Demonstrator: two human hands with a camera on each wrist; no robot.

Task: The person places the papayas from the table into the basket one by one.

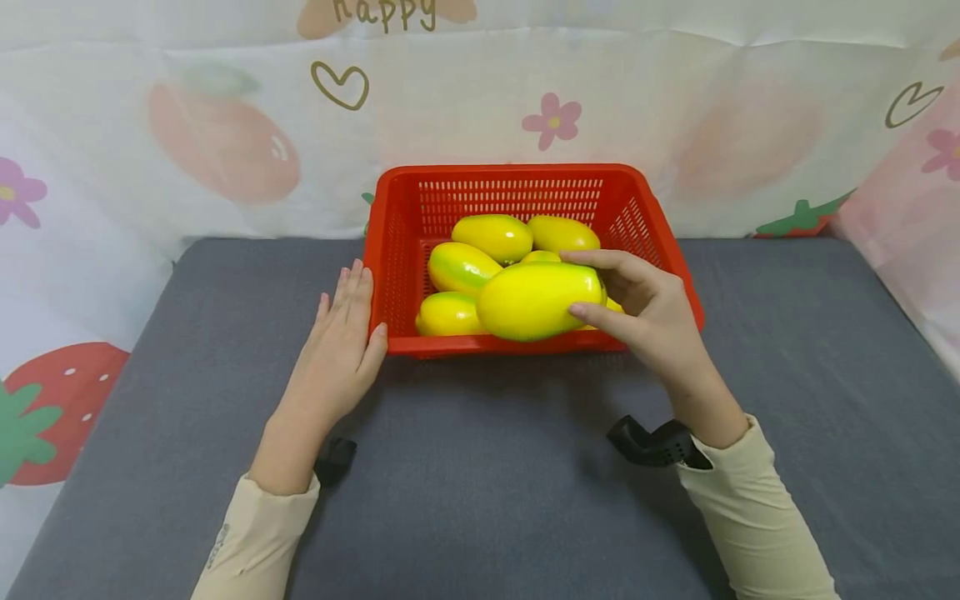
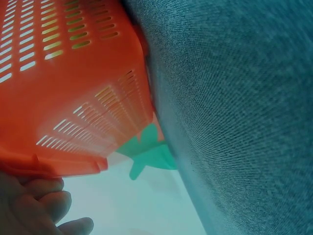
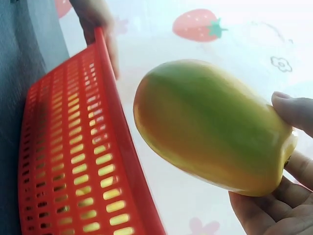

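Observation:
A glossy yellow papaya (image 1: 536, 302) with green streaks is pinched by its narrower end between the thumb and fingers of my right hand (image 1: 648, 312). It is raised above the front rim of a red plastic basket (image 1: 517, 345). In the right wrist view the same papaya (image 3: 210, 127) hangs apart from the rim. My left hand (image 1: 337, 342) lies with straight fingers against the basket's left side. Inside the basket lie several more yellow papayas (image 1: 491, 237), some partly hidden behind the held one.
The basket stands at the back of a table with a grey cloth (image 1: 480, 483). Behind it hangs a white curtain (image 1: 450, 108) printed with strawberries, hearts and flowers. A black wrist device (image 1: 652, 442) sits by the right sleeve.

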